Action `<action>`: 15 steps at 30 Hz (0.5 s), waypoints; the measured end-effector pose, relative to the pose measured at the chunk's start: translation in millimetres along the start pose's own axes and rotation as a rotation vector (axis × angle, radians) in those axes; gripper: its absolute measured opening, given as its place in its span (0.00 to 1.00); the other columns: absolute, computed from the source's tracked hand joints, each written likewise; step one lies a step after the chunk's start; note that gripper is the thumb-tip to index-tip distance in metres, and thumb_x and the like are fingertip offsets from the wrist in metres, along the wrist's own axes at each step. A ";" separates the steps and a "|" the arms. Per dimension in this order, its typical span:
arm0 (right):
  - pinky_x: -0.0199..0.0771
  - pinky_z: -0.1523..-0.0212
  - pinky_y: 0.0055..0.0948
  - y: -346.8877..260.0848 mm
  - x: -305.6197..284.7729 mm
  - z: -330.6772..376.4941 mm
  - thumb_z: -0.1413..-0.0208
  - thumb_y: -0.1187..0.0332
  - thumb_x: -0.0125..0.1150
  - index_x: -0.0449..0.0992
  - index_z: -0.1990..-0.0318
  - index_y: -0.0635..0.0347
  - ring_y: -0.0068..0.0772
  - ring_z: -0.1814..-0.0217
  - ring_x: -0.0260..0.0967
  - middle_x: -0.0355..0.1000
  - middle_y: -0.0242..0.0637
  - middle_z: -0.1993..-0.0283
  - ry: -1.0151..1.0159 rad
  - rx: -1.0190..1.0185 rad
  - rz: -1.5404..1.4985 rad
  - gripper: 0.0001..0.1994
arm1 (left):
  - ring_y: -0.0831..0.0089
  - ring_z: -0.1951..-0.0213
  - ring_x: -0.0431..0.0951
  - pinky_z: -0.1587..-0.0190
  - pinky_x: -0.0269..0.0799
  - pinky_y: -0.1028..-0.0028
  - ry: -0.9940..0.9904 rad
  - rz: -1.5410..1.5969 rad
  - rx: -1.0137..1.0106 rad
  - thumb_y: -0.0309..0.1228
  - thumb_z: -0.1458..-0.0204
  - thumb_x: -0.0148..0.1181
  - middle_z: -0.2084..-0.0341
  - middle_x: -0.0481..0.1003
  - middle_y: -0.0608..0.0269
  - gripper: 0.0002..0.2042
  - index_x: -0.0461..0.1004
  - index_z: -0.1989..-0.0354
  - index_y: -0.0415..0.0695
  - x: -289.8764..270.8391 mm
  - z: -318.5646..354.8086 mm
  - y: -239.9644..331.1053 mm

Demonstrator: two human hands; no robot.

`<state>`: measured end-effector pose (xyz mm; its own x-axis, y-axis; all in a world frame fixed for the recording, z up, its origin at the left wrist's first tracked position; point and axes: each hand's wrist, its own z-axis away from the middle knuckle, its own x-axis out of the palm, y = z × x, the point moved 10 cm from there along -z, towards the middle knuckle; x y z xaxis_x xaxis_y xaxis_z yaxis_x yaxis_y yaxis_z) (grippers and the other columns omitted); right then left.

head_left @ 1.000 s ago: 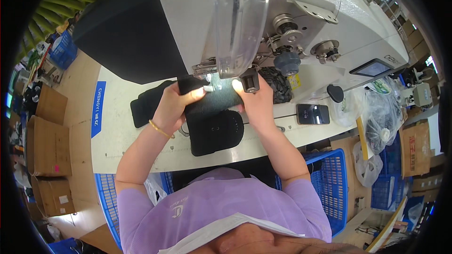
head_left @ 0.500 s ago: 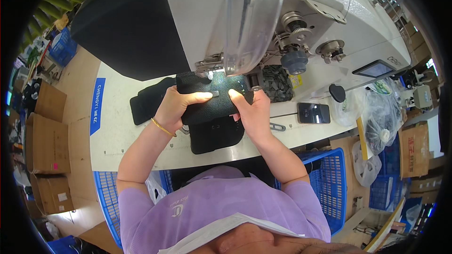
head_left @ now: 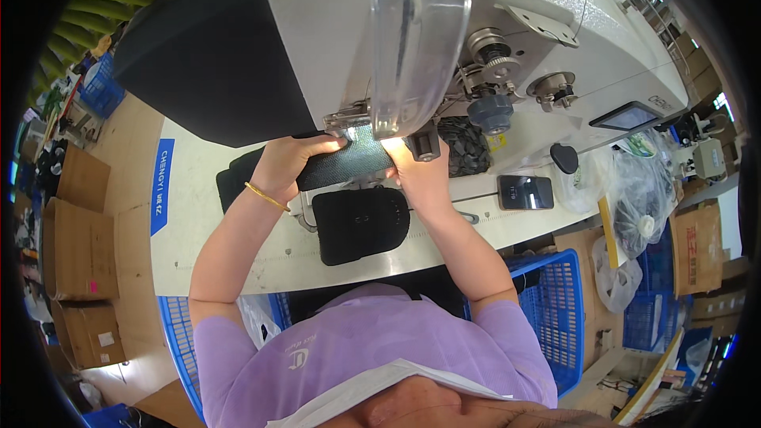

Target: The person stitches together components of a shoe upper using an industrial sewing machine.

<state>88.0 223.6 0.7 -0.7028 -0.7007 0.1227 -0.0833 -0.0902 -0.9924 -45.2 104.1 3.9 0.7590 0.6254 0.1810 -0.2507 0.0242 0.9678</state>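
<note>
Both my hands hold a black textured fabric piece (head_left: 345,168) under the lit needle area of a white sewing machine (head_left: 325,47). My left hand (head_left: 285,166) grips its left side, with the thumb on top close to the presser foot (head_left: 349,120). My right hand (head_left: 418,178) has hold of the right side; part of it is hidden behind a dark machine part (head_left: 425,144). Nearer to me on the table lies a black rounded fabric piece (head_left: 361,226). Another black piece (head_left: 232,181) rests beyond my left wrist, partly covered by that arm.
Right of the needle area sits a heap of small dark grey pieces (head_left: 464,147). A phone (head_left: 525,192) and clear plastic bags (head_left: 634,198) lie farther right on the white table (head_left: 230,261). Blue baskets (head_left: 555,317) stand below its front edge.
Both hands have pushed the fabric piece farther in under the presser foot. The small grey tab under my left thumb is now out of sight. The dark machine part has come down beside my right hand.
</note>
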 end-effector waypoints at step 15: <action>0.65 0.83 0.18 -0.2 3.5 0.6 0.45 0.76 0.53 0.68 0.61 0.62 0.15 0.82 0.65 0.67 0.28 0.78 -0.045 -0.037 -0.025 0.05 | 0.73 0.62 0.77 0.58 0.74 0.75 0.032 0.113 -0.070 0.16 0.56 0.61 0.64 0.76 0.62 0.15 0.74 0.57 0.38 -1.7 -4.4 -2.7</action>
<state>85.9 220.8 1.3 -0.6681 -0.7295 0.1466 -0.1269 -0.0824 -0.9885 -48.5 106.4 0.2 0.7042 0.6516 0.2819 -0.3763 0.0059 0.9265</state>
